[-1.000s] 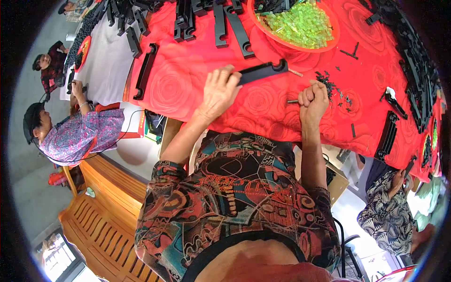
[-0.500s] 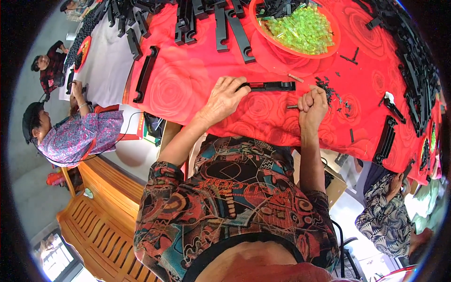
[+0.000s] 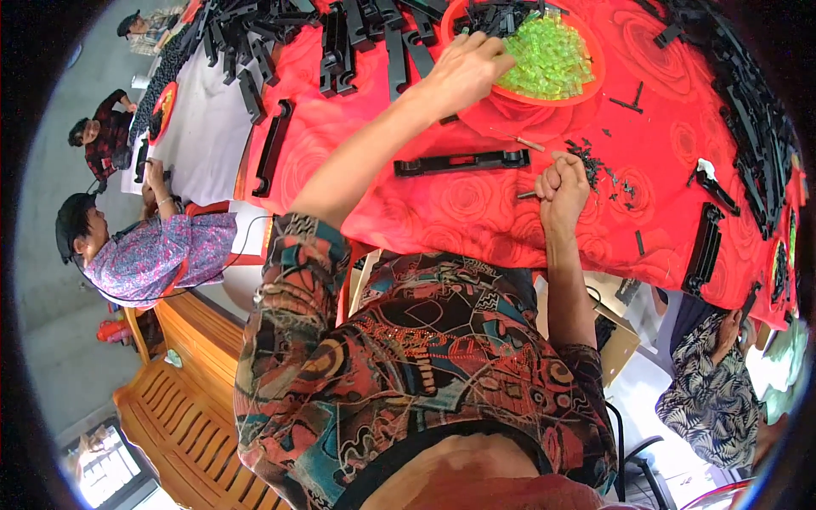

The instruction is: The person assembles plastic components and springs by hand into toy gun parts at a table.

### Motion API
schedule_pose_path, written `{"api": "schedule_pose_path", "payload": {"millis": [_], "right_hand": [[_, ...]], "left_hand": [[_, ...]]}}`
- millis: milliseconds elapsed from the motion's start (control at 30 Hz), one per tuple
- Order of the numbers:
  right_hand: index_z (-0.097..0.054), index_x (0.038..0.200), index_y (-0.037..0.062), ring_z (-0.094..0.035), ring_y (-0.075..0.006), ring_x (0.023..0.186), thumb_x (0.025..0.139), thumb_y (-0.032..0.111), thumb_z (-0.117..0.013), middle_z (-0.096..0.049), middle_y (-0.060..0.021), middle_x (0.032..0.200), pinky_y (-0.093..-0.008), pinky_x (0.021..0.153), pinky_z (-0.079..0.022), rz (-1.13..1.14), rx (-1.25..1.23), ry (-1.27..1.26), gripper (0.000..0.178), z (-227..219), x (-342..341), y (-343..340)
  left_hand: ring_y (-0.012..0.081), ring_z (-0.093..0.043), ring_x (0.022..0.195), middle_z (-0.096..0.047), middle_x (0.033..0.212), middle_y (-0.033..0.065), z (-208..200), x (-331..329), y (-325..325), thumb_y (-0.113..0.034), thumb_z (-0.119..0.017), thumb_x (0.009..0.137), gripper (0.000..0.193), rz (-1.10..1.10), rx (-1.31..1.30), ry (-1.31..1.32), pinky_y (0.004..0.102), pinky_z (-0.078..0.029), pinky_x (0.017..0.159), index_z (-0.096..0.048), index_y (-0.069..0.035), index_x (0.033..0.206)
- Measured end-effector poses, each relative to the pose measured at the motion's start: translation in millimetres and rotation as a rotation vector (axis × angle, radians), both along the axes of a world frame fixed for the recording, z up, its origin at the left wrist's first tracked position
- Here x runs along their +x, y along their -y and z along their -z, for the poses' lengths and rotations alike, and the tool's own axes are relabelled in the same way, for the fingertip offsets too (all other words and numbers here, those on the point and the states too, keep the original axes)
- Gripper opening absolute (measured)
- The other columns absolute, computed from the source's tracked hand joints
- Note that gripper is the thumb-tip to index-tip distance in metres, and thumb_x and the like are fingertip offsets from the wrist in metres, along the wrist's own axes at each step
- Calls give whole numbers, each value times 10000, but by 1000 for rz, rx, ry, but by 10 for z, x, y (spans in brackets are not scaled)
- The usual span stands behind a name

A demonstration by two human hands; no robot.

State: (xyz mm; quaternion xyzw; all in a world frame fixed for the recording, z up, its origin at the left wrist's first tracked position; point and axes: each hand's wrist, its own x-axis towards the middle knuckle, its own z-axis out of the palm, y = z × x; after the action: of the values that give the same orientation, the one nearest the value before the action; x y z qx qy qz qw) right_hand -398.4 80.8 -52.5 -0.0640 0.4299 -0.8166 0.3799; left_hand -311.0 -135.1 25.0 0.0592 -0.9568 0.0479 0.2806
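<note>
My left hand (image 3: 470,68) is over the left rim of a round orange-red tray (image 3: 586,92), beside small black pieces (image 3: 491,19). Its fingers are bent and close together, and whatever is under the tips is hidden. Yellow-green translucent pieces (image 3: 548,59) fill the tray's other side. In front of me a long black plastic part (image 3: 463,162) with a slot and notched end lies on the red cloth. Just right of it my right hand (image 3: 563,189) is closed in a fist round a thin rod-shaped tool (image 3: 528,195), whose end sticks out on the left.
A thin stick (image 3: 529,143) and black scraps (image 3: 586,157) lie near my right hand on the red tablecloth (image 3: 459,204). Long black parts (image 3: 340,51) are piled at the back left, more (image 3: 748,144) along the right. Other people (image 3: 161,246) sit left and right; a wooden bench (image 3: 187,408) stands lower left.
My left hand has let go of the long black part and moved away and right to the tray. That part now lies slightly further left. My right hand has hardly moved.
</note>
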Motion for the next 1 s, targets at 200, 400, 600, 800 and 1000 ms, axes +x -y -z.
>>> {"api": "schedule_pose_path", "payload": {"millis": [200,400,600,800,1000], "right_hand": [[-503,893,39,-289,-81,395,894,49,-437,-330,17,531,-260,369,-277,-72,-5,24,68,19,24,38],[-500,916,37,-311,-82,413,891,42,-432,-360,8,556,-261,378,-297,-73,-16,3,73,82,89,101],[-392,1178,-13,-494,-141,763,833,68,-529,-496,-68,891,-266,692,-447,179,69,-576,380,49,166,191],[-480,1171,-20,-385,-376,1142,767,156,-633,-420,-218,1205,-465,981,-302,264,615,-1550,467,49,109,148],[-502,1137,-18,-409,-358,1127,752,127,-636,-445,-202,1178,-459,978,-310,282,553,-1497,433,92,76,116]], "left_hand": [[302,-585,940,-605,939,96,219,-433,265,-64,-597,734,338,-123,46,257,410,-495,753,-609,-165,1057],[337,-625,864,-618,924,149,303,-400,349,-68,-500,790,262,-240,103,289,459,-499,726,-607,-119,1024],[342,-619,895,-628,942,158,332,-397,354,-83,-520,789,216,-197,167,267,451,-500,746,-633,-109,972],[348,-615,884,-618,910,167,335,-399,370,-130,-526,811,215,-211,223,251,442,-496,740,-638,-153,993],[326,-613,799,-596,796,127,322,-385,319,-178,-590,803,115,-197,66,27,426,-493,692,-595,-89,876]]}}
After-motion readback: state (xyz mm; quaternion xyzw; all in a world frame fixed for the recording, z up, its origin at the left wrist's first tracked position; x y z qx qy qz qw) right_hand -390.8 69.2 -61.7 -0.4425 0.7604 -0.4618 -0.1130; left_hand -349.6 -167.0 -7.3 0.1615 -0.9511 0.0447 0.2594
